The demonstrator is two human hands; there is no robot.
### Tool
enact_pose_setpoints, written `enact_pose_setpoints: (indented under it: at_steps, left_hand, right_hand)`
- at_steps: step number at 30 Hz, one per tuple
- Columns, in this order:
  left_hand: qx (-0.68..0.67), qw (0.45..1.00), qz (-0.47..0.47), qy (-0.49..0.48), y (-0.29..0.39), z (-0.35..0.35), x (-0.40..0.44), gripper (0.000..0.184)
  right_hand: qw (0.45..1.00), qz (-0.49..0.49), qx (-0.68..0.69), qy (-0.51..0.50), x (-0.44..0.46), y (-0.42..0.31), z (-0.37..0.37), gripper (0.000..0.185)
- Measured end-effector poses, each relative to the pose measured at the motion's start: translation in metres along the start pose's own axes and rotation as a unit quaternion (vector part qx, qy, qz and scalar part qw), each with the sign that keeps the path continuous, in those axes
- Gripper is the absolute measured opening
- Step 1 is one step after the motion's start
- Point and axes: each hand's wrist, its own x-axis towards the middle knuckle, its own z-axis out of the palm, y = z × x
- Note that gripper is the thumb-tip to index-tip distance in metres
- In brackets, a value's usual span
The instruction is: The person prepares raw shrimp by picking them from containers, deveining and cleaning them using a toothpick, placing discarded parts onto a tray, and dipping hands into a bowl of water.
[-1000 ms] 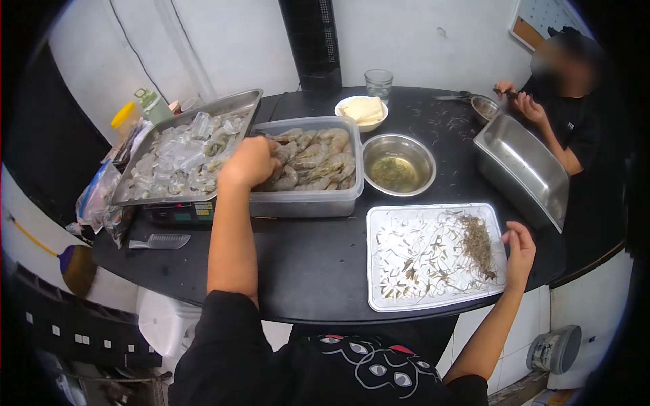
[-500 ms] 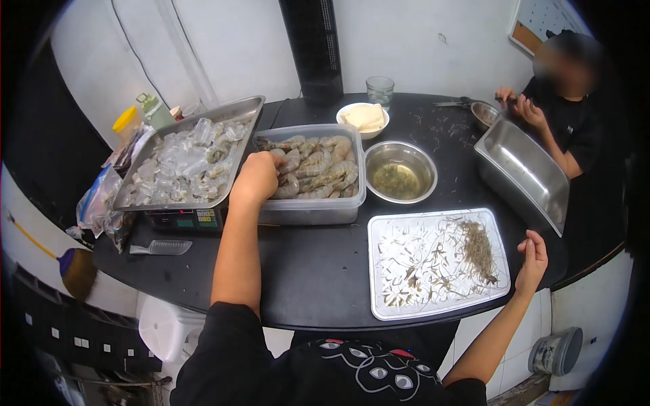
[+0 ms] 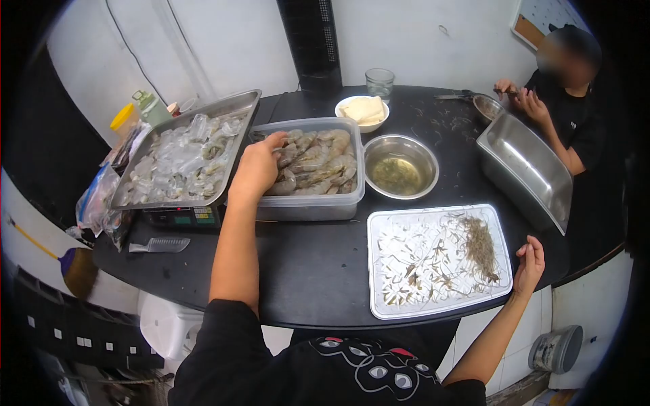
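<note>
My left hand (image 3: 257, 169) reaches over the left side of a clear plastic bin (image 3: 305, 210) heaped with raw grey shrimp (image 3: 315, 162). Its fingertips touch the shrimp there, index finger stretched out, and I see nothing held between them. My right hand (image 3: 529, 267) rests palm up beside the white tray (image 3: 440, 313), its fingers loosely bent and nothing in them. Scattered over that tray are thin pale and brown trimmings, with a brown clump of feelers (image 3: 481, 249) at its right. A steel bowl (image 3: 401, 192) of cloudy water stands right of the bin.
At left, a steel tray (image 3: 233, 145) of ice and shrimp sits on a digital scale (image 3: 179, 218). A knife (image 3: 160, 245) lies in front. A white bowl (image 3: 363, 112), a glass (image 3: 380, 84) and a deep steel pan (image 3: 528, 169) stand farther back, near another person (image 3: 565, 101).
My left hand has shifted slightly up the bin's left side, its index finger now stretched forward. My right hand has dropped a little. The other person's hands have moved slightly.
</note>
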Motion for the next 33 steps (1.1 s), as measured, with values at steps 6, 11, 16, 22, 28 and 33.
enact_pose_setpoints:
  at_steps: [6,11,16,22,28,33]
  left_hand:
    - [-0.005,0.998,0.019,0.062,0.004,-0.005,-0.002,0.034]
    - [-0.012,0.980,0.138,0.140,0.034,-0.007,-0.010,0.025]
    - [-0.111,0.907,0.380,0.145,0.095,0.036,-0.043,0.028]
    - [-0.253,0.828,0.500,-0.002,0.125,0.110,-0.084,0.026]
    - [-0.326,0.851,0.411,-0.006,0.115,0.126,-0.087,0.019]
    - [-0.353,0.855,0.379,-0.026,0.104,0.139,-0.086,0.018]
  right_hand:
    - [1.000,0.011,0.014,-0.020,-0.001,0.000,-0.002,0.022]
    - [1.000,0.019,-0.010,-0.008,-0.001,0.006,-0.003,0.023]
    - [0.997,0.044,-0.061,0.006,-0.006,-0.021,0.021,0.021]
    - [0.999,0.034,0.008,-0.001,-0.008,-0.016,0.021,0.018]
    - [0.999,0.045,-0.002,-0.009,-0.009,-0.020,0.023,0.018]
    - [0.998,0.035,-0.038,-0.019,-0.010,-0.018,0.021,0.018]
